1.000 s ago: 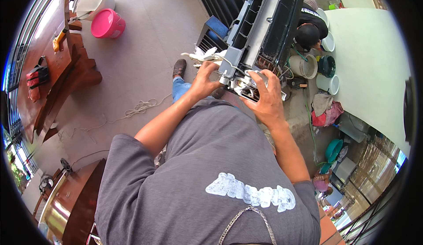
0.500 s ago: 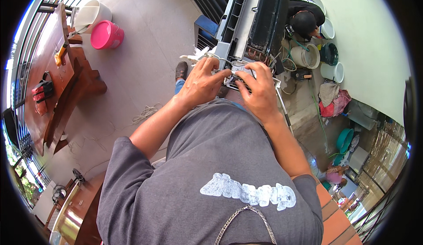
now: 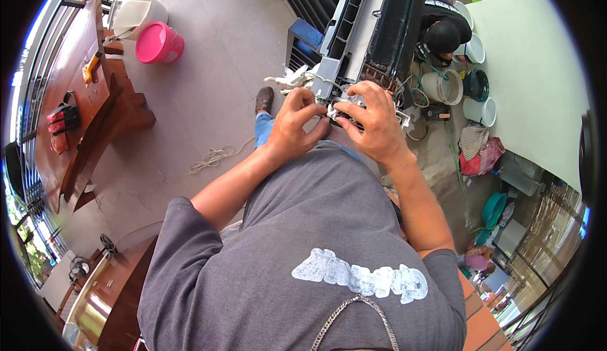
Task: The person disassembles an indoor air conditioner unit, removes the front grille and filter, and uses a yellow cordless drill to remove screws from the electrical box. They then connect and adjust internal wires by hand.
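An air-conditioner indoor unit (image 3: 372,29), opened up, stretches away from me, with copper pipe bends and loose wires at its near end. Right at that end, both my hands work close together. My right hand (image 3: 374,122) is closed with thumb and fingertips on a small white part (image 3: 333,112). Beside it, my left hand (image 3: 294,123) is curled with its fingertips near the same part; whatever it pinches is too small to make out. White cloth-like material (image 3: 292,78) lies by the unit's left side.
At far left a pink bucket (image 3: 158,43) stands by a wooden bench (image 3: 82,117). Thin cord (image 3: 215,157) lies loose on the floor. Beyond the unit, a person in a black cap (image 3: 441,37) bends near several buckets (image 3: 442,85). A hose (image 3: 456,161) trails at right.
My hands stay at the unit's near end, with their fingers slightly shifted. The left hand has turned, its thumb now lower. The view has moved slightly.
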The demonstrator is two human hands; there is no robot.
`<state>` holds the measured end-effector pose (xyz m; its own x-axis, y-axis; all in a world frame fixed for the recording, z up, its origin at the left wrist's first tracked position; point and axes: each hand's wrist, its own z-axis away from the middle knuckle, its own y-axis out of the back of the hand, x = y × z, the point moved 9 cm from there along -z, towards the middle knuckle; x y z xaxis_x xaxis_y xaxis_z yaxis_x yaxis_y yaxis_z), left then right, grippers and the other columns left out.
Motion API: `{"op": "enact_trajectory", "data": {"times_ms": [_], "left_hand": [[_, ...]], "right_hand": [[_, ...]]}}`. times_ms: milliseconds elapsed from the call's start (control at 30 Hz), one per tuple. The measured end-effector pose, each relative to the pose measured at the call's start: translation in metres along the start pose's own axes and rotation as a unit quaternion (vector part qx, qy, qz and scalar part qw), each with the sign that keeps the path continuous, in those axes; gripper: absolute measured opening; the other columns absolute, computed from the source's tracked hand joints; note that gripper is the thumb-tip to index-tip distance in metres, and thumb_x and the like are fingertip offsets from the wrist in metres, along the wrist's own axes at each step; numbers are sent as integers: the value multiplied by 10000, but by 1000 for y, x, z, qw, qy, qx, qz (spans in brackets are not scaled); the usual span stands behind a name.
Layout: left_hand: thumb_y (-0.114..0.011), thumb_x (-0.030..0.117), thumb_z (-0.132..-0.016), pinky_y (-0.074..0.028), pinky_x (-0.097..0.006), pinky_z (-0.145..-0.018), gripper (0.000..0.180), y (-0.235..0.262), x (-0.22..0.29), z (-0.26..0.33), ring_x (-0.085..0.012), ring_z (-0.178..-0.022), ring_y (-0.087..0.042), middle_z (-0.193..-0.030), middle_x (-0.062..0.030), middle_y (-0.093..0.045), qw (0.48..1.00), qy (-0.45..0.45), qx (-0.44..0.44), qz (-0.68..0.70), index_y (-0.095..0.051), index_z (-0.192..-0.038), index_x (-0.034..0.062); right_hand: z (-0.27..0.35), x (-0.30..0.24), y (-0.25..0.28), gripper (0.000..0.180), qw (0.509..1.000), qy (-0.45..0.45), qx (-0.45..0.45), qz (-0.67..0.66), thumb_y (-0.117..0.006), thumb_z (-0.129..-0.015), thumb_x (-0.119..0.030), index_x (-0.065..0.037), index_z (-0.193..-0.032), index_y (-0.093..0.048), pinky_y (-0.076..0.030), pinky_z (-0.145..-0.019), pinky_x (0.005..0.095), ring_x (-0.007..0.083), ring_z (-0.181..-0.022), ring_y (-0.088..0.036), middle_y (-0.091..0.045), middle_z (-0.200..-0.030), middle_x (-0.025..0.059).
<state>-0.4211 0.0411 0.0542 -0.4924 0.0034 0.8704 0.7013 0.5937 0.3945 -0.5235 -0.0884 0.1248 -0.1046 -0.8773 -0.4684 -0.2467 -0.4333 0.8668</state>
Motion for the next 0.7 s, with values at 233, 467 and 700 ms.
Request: {"op": "enact_trajectory", "data": {"times_ms": [233, 467, 700], "left_hand": [[-855, 9, -888, -573, -452, -869, 276, -1, -3, 11, -330, -1006, -693, -1063, -125, -657, 999, -19, 32, 3, -701, -1115, 37], [-868, 1, -922, -552, -375, -797, 308, -13, -38, 44, -235, -897, -663, -1023, -98, -648, 986, 85, 120, 75, -685, -1170, 16], [-867, 24, -915, -574, -396, -778, 347, -17, -15, 42, -264, -891, -671, -1043, -102, -629, 984, 29, 164, 63, -742, -1237, 63]], "right_hand": [[-5, -3, -6, 179, 999, 31, -39, 2, -879, -905, -168, -124, -1068, -822, -466, -1142, 519, 331, -1336, -614, -673, -1302, 72], [-8, -13, -8, 147, 996, 69, -57, 8, -856, -927, -125, -85, -1058, -804, -479, -1121, 516, 331, -1300, -634, -682, -1268, 88], [-26, 10, 18, 104, 999, 1, 19, -43, -782, -1015, -64, -31, -1111, -761, -555, -976, 446, 360, -1099, -698, -725, -1143, 129]]}}
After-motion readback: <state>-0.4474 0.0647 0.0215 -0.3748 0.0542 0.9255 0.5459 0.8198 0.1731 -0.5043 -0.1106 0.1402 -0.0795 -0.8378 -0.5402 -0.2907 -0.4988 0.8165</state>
